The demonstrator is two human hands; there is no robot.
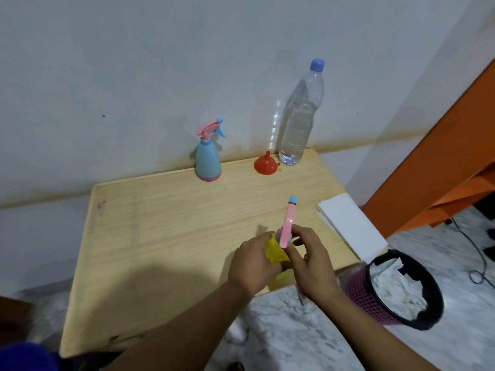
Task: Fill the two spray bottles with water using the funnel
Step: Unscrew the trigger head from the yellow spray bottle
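Your left hand [253,263] grips the yellow spray bottle [276,254] on the worktop [160,223] while your right hand [312,259] pinches its pink spray head [287,226].

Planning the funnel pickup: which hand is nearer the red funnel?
Right, slightly. The right hand sits on the yellow spray bottle's pink head, almost straight below the red funnel; the left hand grips the body, farther left.

We see a pale wooden worktop [160,236] against the wall. At its back edge stand a blue spray bottle [208,159], an upturned red funnel [266,163] and a capped water bottle [301,121]; folded white paper [351,226] overhangs its right edge.
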